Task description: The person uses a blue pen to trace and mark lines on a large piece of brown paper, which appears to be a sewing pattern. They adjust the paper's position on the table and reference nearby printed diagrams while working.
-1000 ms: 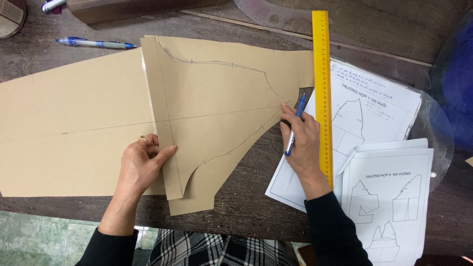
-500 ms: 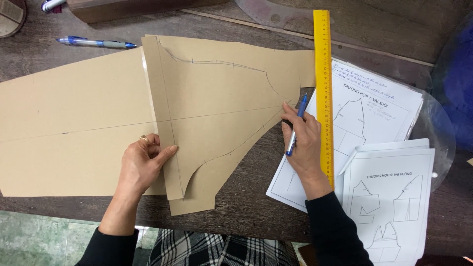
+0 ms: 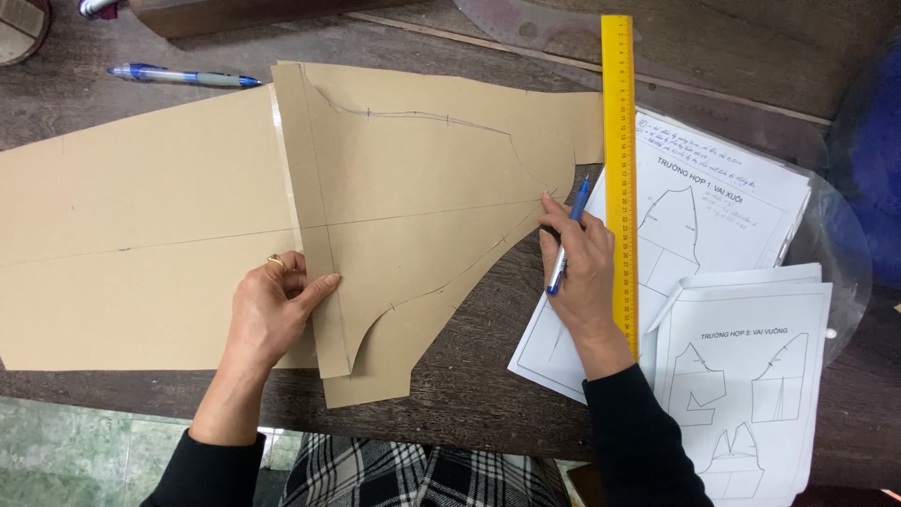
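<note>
Nearest the camera, black sleeves and a strip of checked cloth run off the bottom edge. The left hand (image 3: 272,305) lies flat, fingers loosely spread, pressing on the brown paper pattern piece (image 3: 413,188) where its straight left edge overlaps a larger brown sheet (image 3: 131,235); a ring shows on one finger. The right hand (image 3: 577,272) is curled around a blue pen (image 3: 568,239), gripping it near the middle (the lower barrel is hidden in the fingers). The pen's long axis runs from lower left to upper right, the upper end pointing away from the person, beside the pattern piece's right-hand curve; whether the tip touches paper is hard to make out.

Just right of that hand a yellow ruler (image 3: 619,141) lies lengthwise away from the person, over white printed sheets (image 3: 741,376) with garment diagrams, cut off at the bottom. Faint pencil lines cross the pattern piece. Farther back on the dark wooden table (image 3: 469,394) lies a second blue pen (image 3: 183,75), pointing sideways.
</note>
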